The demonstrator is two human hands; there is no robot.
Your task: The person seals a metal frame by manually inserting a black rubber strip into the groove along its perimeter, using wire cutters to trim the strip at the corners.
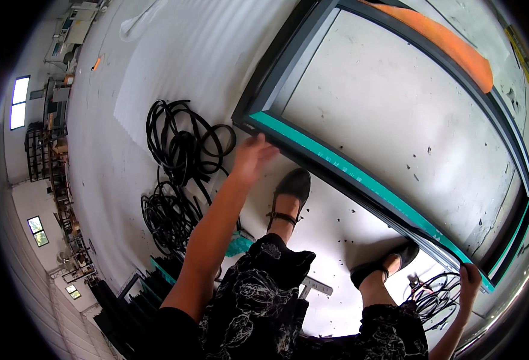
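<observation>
A large dark grey rectangular frame (276, 78) lies before me, its near side covered by green film (348, 171) with pale printing. My left hand (255, 157) is at the near left corner, fingers stretched out and slightly blurred against the frame's outer edge; I see nothing held in it. At the near right corner, my right hand (471, 279) has its fingers closed on a thin black rubber strip (435, 240). This strip runs along the near side and stands a little off it towards the right. My right fingertips are partly hidden.
Coiled black strips (183, 144) lie on the floor to the left, and a smaller black coil (438, 300) lies near my right arm. An orange sheet (438, 36) rests over the frame's far side. My shoes (292, 183) stand close to the near side. Dark profiles (126, 312) lie lower left.
</observation>
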